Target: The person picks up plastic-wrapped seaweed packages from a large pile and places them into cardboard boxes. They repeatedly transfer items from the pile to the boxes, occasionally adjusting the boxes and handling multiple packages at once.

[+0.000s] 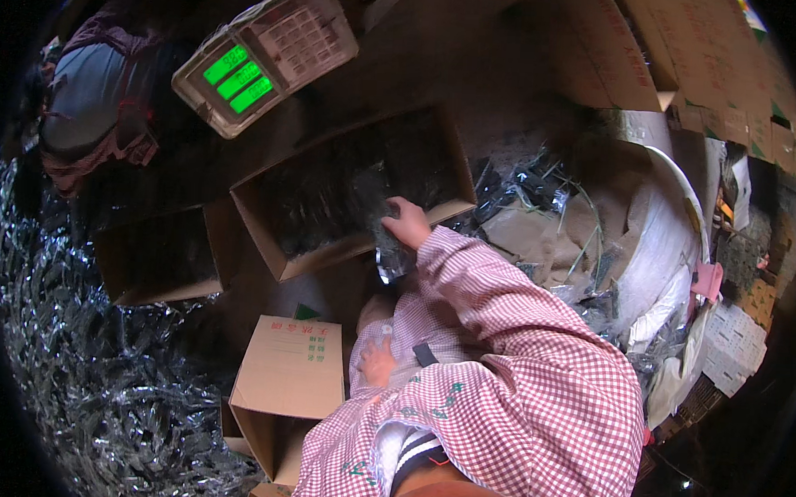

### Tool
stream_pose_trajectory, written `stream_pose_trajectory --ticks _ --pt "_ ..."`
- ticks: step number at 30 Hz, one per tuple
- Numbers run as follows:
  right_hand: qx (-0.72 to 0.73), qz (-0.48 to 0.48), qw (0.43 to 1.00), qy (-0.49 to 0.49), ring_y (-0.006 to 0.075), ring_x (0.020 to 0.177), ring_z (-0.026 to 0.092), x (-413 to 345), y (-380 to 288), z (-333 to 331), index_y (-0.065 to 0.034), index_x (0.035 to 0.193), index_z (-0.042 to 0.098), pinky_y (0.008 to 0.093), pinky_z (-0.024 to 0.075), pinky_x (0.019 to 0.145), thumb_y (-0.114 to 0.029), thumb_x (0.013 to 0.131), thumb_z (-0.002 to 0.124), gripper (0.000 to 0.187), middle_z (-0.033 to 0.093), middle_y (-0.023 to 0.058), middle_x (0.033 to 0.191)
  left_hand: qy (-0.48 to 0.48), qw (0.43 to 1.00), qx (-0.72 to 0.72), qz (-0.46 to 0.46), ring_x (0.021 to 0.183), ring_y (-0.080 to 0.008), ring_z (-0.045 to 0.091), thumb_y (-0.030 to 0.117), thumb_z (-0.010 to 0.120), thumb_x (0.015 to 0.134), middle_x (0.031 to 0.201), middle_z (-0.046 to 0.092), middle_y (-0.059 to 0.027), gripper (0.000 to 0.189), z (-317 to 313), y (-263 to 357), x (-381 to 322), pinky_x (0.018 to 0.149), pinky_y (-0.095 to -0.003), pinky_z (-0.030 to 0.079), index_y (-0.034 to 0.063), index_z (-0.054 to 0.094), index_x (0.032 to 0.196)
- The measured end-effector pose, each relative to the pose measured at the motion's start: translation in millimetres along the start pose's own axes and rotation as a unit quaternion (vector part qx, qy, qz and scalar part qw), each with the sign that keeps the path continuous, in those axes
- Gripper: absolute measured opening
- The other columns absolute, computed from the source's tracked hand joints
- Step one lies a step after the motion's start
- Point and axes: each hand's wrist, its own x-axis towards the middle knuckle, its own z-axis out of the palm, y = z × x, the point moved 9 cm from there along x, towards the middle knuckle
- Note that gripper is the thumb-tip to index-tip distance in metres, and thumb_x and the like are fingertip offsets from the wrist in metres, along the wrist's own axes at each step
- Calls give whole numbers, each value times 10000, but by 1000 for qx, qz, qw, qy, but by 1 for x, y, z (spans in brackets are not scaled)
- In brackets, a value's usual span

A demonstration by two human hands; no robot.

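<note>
My right hand point(408, 222) is at the near side of an open cardboard box point(290, 267). It grips a dark bundle in shiny clear plastic point(389, 258), which hangs over the box's near edge. More dark wrapped bundles point(313, 218) fill the box in a row, though shadow hides their detail. Fingers spread, my left hand point(376, 362) rests on the checked cloth over my lap and holds nothing.
An electronic scale display point(266, 56) with lit green readouts stands beyond the box. Shiny plastic-wrapped packets point(113, 363) are heaped at left, beside a second open box point(169, 295). Nearer sits a printed carton point(289, 367). A white-rimmed sack point(664, 260) is at right.
</note>
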Motion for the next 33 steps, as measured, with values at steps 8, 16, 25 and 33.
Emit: stream_pose_trajectory --ticks 8,16,25,33 --pt "-380 -50 922 50 401 797 674 48 -13 -142 -29 1158 555 490 552 693 -114 778 596 392 674 243 882 -25 999 45 -2 1274 -438 407 492 624 806 1464 347 -220 715 -27 15 0 966 -633 389 282 396 1451" --pt "-405 33 910 80 382 784 695 150 71 -96 -42 1292 518 460 578 652 -87 928 446 374 667 234 966 114 992 12 53 1221 -429 431 563 678 746 1366 429 -224 735 -5 -4 28 920 -602 399 271 477 1391" --pt "-339 53 937 63 381 1377 323 74 84 -55 -172 1519 258 569 445 943 -305 815 692 837 218 217 1541 113 992 -12 50 1241 -416 415 504 726 725 1345 438 -245 715 -24 4 28 1023 -527 332 230 517 1351" --pt "-439 140 880 -117 333 1329 400 100 126 -9 -96 1397 491 533 366 1040 -226 925 476 490 332 164 1524 120 950 -269 100 1010 -342 595 273 704 787 1071 622 -206 390 -79 -20 62 894 -434 468 65 659 1114"
